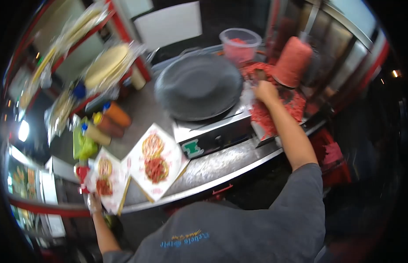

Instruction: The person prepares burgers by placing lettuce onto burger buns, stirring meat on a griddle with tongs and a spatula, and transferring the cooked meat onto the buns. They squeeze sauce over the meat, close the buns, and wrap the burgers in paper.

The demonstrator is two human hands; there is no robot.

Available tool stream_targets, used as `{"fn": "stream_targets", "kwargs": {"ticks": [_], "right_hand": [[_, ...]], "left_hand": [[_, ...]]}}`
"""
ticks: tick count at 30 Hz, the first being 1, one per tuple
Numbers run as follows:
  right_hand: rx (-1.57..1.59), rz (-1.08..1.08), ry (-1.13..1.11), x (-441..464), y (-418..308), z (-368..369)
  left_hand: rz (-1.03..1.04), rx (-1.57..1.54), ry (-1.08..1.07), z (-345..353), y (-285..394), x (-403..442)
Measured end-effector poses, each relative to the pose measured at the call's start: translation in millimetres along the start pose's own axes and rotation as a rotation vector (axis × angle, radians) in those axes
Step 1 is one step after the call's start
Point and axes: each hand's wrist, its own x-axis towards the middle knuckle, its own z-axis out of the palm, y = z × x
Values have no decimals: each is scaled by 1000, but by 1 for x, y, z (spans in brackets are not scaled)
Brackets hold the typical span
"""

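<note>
My right hand [265, 91] reaches to the far right and is closed round a tool with a brown handle [260, 74]; the rest of it is blurred. Shredded reddish meat [296, 105] lies in the tray around that hand. Just beyond stands a vertical spit of meat [293, 61]. At the lower left, my left hand [93, 202], in a clear plastic glove, is beside the small paper sheet [118, 186] and a red and white object [82, 175]. Its fingers are blurred. Shredded meat and a pale sauced topping [152, 146] lie on the larger paper sheet [138, 177].
A big round griddle [197, 85] stands mid-counter. A clear tub [240, 46] is behind the meat tray. Sauce bottles [116, 115] and a green bag [84, 142] stand left. Bagged flatbreads [108, 65] sit on a red-framed shelf. The metal counter edge [226, 175] runs in front.
</note>
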Motion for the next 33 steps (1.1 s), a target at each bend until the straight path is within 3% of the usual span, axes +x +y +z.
{"fn": "stream_targets", "kwargs": {"ticks": [3,4,5,6,8,10,11,14,16,18,19,20,22,24,25,26,28,30,32,33], "right_hand": [[-89,-120,48,8,4,4],[-115,-93,68,9,1,-7],[-94,-171,104,15,5,-14],[-26,-305,143,9,4,-31],[-3,-319,187,7,5,-61],[158,-273,193,-30,-26,-104],[240,-356,192,-39,-32,-113],[629,-232,-128,-128,-103,-147],[682,-443,-126,-178,-129,-125],[519,-513,-279,-240,-165,-109],[539,-566,-315,-264,-176,-86],[558,-618,-354,-284,-183,-58],[451,-610,-449,-315,-204,-24],[524,-515,-481,-330,-197,16],[595,-573,-484,-331,-185,35],[676,-380,-606,-335,-188,29],[818,17,-838,-343,-193,13],[878,14,-814,-350,-195,15],[904,0,-775,-355,-192,16],[901,-12,-750,-355,-190,17]], "left_hand": [[97,-290,-83,-5,0,-7],[62,-242,-26,14,-15,-1],[172,-340,24,21,-24,2],[244,-242,37,18,-24,5],[238,-174,58,27,-29,12],[255,-262,67,2,-10,5],[308,-359,95,-2,-11,6],[239,-519,136,-16,-3,3],[147,-619,171,-38,18,-5],[131,-848,215,-51,30,-9],[124,-775,164,-61,32,-9],[151,-986,171,-62,42,-11],[192,-1400,187,-67,80,-23],[133,-1532,27,-103,144,-45],[165,-1431,-101,-109,168,-53],[198,-1328,-221,-114,192,-59],[314,-1413,-333,-106,243,-73],[538,-1395,-443,-72,276,-71],[427,-1158,-621,-83,312,-71],[451,-1255,-585,-65,318,-73]]}}
